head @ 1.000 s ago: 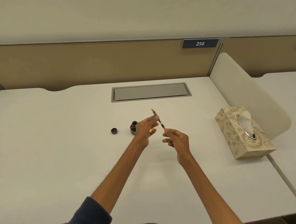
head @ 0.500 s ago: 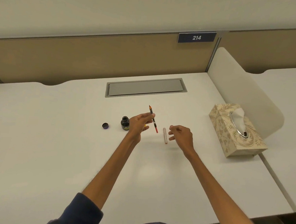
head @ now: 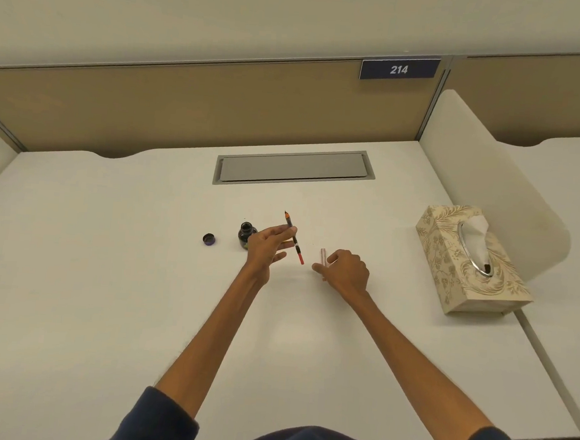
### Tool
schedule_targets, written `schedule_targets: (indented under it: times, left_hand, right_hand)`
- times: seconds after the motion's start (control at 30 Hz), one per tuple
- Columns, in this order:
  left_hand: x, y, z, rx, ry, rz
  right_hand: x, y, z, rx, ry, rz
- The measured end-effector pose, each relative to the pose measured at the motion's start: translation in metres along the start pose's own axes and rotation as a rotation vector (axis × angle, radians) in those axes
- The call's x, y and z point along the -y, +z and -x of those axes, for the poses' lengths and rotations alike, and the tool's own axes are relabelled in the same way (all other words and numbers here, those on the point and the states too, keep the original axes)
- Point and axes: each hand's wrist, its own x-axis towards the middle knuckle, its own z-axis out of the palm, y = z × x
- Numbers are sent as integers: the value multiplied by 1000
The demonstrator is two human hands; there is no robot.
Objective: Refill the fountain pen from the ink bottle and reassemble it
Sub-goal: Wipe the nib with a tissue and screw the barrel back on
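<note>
My left hand (head: 268,249) pinches the fountain pen's inner part (head: 295,239), a thin dark stick with a red lower end, nib pointing up and away. Just behind that hand stands the small dark ink bottle (head: 245,234), uncapped. Its round dark cap (head: 209,239) lies on the desk to the left. My right hand (head: 345,270) is down at the desk, its fingers curled round the pale pink pen barrel (head: 323,257), whose far end sticks out beyond the fingers.
A patterned tissue box (head: 467,263) stands at the right on the white desk (head: 106,275). A grey cable flap (head: 294,167) is set into the desk at the back. A rounded white divider (head: 483,178) borders the right side.
My right hand let go of the pen's lower end, moved right and came down on the pink barrel lying on the desk. My left hand kept holding the pen part.
</note>
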Motion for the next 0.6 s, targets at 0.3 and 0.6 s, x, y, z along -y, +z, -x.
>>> schedule_targets:
  times: [0.3,0.6]
  left_hand:
    - [6,-1,5,-33,-7,6]
    - [11,2,7,-45,-34,19]
  right_hand:
    - [-3,8,-6,36,25,-48]
    - [-13,-7,1,67,82,-237]
